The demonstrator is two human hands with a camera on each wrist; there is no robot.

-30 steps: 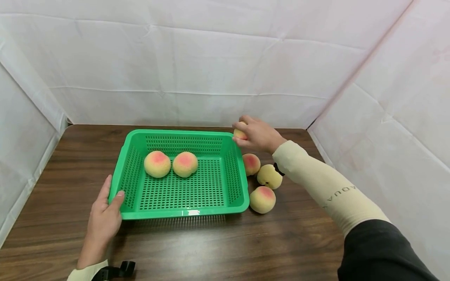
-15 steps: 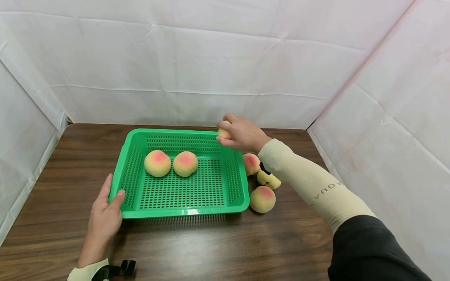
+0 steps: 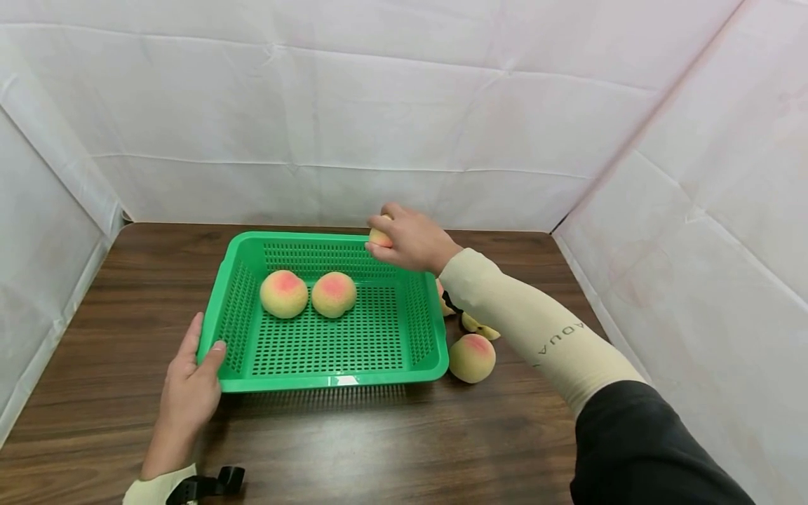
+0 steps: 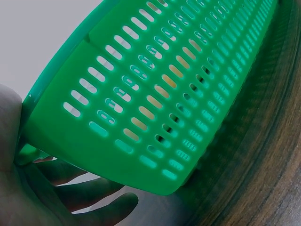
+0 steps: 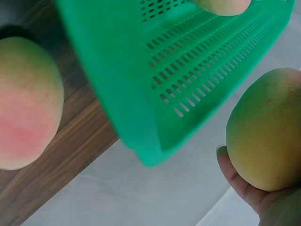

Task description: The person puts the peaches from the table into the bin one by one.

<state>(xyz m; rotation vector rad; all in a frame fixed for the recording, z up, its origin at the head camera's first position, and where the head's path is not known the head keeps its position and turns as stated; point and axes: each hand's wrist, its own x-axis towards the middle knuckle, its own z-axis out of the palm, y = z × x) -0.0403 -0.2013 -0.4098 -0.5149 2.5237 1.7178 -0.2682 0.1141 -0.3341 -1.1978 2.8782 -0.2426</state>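
My right hand [image 3: 412,240] grips a peach [image 3: 381,237] above the far rim of the green plastic basket [image 3: 328,383]. In the right wrist view, fingers curl under that peach [image 5: 268,132]. At the basket's left side, my left hand [image 3: 189,389] holds the rim, its thumb over the edge and its fingers along the outer wall. The left wrist view has those fingers behind the slotted wall [image 4: 108,150]. Inside the basket, one yellow-pink peach [image 3: 283,294] sits beside another peach [image 3: 333,295].
Right of the basket, a peach [image 3: 472,358] lies on the brown wooden table [image 3: 353,449]. The right forearm partly covers another pale peach [image 3: 477,326] and a pinkish peach [image 3: 442,300] there. White sheeting [image 3: 353,119] stands behind and at both sides.
My right hand has moved left with the peach, from beyond the basket's far right corner to over its far side. The left hand and basket have stayed put.
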